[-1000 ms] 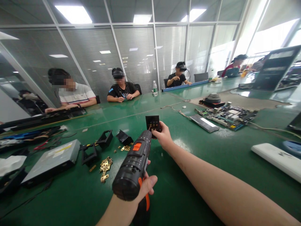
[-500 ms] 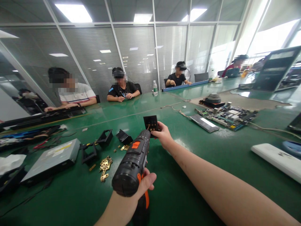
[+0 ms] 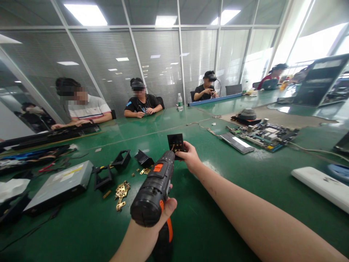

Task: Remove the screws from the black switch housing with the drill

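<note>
- Plate: held above the bench, short of its far edge; the right hand pinches one side only, so it could twist.
- Drill: left hand wrapped round its grip; any tilt could skid the bit off the plate.
- Count: one plate, one drill.
- Three frames between drill and drive; brass too heaped to count.
- One drive; one blue bar along the far edge.
</note>
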Motion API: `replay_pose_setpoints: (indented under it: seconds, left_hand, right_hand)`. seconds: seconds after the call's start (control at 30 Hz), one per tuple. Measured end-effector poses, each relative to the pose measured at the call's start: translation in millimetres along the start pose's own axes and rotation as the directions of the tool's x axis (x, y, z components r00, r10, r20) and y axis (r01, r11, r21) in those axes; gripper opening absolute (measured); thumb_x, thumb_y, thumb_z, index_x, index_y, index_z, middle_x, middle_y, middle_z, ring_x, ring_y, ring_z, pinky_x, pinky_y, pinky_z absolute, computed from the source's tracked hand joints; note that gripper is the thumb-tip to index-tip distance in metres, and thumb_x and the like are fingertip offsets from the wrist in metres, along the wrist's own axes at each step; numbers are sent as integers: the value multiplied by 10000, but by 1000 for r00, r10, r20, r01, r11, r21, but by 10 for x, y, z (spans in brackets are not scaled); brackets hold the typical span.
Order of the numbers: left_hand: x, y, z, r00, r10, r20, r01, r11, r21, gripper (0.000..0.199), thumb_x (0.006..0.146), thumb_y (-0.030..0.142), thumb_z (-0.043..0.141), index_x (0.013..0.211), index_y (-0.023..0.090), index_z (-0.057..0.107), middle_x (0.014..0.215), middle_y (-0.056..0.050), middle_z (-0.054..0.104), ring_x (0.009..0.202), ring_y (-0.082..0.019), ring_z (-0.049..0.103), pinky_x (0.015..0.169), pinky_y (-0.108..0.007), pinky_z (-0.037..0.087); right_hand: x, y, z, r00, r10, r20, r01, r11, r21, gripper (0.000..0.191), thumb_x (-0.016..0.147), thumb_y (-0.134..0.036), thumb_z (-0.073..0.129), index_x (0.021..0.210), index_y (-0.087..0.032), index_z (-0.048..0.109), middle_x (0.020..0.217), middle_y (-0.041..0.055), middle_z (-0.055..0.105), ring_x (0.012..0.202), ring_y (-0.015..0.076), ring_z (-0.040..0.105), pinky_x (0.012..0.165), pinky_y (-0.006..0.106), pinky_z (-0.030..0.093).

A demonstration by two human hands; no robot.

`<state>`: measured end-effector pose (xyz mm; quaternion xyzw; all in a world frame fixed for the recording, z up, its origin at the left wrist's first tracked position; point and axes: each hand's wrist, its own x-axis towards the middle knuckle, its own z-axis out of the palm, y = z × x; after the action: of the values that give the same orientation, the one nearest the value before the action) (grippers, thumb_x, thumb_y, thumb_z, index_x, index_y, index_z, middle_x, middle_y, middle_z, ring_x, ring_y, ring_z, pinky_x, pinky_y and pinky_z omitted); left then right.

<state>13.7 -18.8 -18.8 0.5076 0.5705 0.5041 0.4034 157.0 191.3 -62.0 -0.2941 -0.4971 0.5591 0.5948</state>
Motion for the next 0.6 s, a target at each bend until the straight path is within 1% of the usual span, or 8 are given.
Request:
replay_pose_setpoints:
  seconds: [0.07,0.13,0.2,0.27,0.37,0.43,0.53,0.6]
  left_hand:
    - [0,-7,2,1000,2,-26,-1,1000,6,633,702,598,891,1196,237,730,1050,-100,794,855,-304,751,810,-458,618]
    - [-25,11,8,998,2,-55,-3,1000,-6,624,719,541,896,1236,242,715,1067,-88,792,872,-299,749,876,-474,609]
    - [-60,46,11,997,7,-72,-8,1000,-18,563,751,494,880,1232,246,724,1031,-69,794,876,-289,742,940,-486,589]
    - [-81,75,5,997,16,-72,-16,1000,-7,471,774,477,854,1173,248,754,1051,-66,797,906,-289,736,977,-494,570]
    - [-53,63,-26,995,45,-92,-40,998,55,395,764,474,845,1078,240,790,1114,-77,806,915,-288,740,958,-481,582]
    - [-5,18,-52,993,66,-100,-57,995,82,430,741,462,862,1090,221,789,1052,-83,815,864,-281,750,905,-464,605]
    - [50,-33,-75,994,62,-94,-55,996,77,495,736,469,874,1137,203,757,919,-70,804,817,-275,763,837,-436,620]
    - [53,-14,-74,995,65,-80,-59,996,72,480,742,458,874,1132,210,746,910,-66,801,803,-266,763,820,-418,622]
  right_hand:
    - [6,4,-5,1000,0,-3,0,1000,16,416,573,-283,760,967,-205,649,814,-7,662,626,153,550,501,261,426]
    - [10,7,-9,1000,-2,-10,3,1000,24,414,572,-281,761,962,-203,648,818,-7,662,629,152,555,512,263,441]
    - [11,12,-11,1000,-5,-15,5,1000,20,412,576,-287,768,961,-202,647,828,-4,665,636,156,567,513,265,449]
    - [11,17,-9,1000,-1,-13,1,1000,15,418,581,-296,777,967,-201,647,838,-1,669,640,161,578,501,263,447]
    - [8,19,3,1000,-6,-12,7,1000,23,427,585,-291,782,979,-196,649,852,4,675,652,166,588,485,255,443]
    - [3,14,18,1000,-18,-13,19,999,37,431,586,-285,785,985,-198,649,857,5,677,670,170,595,497,258,461]
    - [-6,5,42,999,-31,-11,31,998,50,428,593,-290,793,987,-207,649,859,4,679,685,175,597,526,270,491]
    - [-11,1,50,999,-42,-7,43,997,59,418,594,-283,796,979,-209,650,864,5,684,702,180,603,556,279,507]
